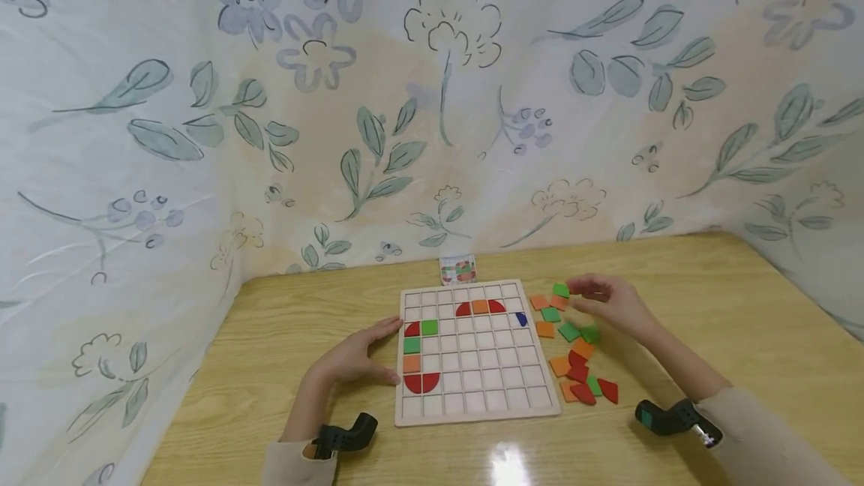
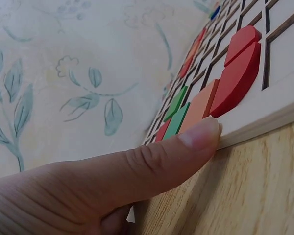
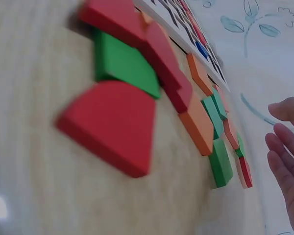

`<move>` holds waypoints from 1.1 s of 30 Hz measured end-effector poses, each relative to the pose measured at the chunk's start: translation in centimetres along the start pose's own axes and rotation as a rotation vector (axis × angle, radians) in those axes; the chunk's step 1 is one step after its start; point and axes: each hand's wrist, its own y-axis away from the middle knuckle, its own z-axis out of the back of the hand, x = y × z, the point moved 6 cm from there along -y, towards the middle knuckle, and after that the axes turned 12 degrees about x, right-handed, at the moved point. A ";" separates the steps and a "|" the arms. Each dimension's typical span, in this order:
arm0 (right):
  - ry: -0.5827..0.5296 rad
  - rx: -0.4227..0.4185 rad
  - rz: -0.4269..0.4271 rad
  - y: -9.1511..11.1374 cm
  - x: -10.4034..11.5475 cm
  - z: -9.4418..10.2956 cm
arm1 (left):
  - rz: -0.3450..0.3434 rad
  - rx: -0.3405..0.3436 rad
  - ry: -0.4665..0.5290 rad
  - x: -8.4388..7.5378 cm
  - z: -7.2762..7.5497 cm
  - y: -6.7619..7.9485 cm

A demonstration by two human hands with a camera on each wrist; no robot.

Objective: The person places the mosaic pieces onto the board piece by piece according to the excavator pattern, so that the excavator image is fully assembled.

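A wooden grid board (image 1: 475, 381) lies on the table, with red, green and orange pieces in cells along its left side. A red-orange-red row sits near its top, and a blue piece (image 1: 521, 319) near its right edge. My left hand (image 1: 354, 355) rests against the board's left edge, its thumb (image 2: 196, 139) beside the red pieces (image 2: 237, 78). Over the loose pieces, my right hand (image 1: 614, 306) has its fingertips close to a green square (image 1: 561, 289). In the right wrist view its fingers (image 3: 284, 164) are loosely bent with nothing seen between them.
Loose orange, green and red pieces (image 1: 578, 372) spread along the board's right side, some overlapping. A small printed pattern card (image 1: 457, 270) is behind the board. Floral cloth (image 1: 378, 156) hangs at the back of the wooden table (image 1: 304, 306).
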 end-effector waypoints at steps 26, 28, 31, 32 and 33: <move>0.115 -0.003 -0.119 -3.4 -2.5 -0.6 | -0.021 0.001 0.029 0.2 -0.3 0.0; 0.122 0.001 -0.102 -3.5 -2.5 -0.7 | -0.024 0.003 0.024 0.2 -0.3 0.0; 0.124 0.024 -0.073 -3.6 -2.4 -0.7 | -0.025 0.001 0.021 0.2 -0.3 0.0; 0.121 0.032 -0.071 -3.6 -2.5 -0.7 | -0.026 0.001 0.018 0.2 -0.3 0.0; 0.123 0.041 -0.067 -3.6 -2.5 -0.7 | -0.028 0.001 0.015 0.2 -0.3 0.0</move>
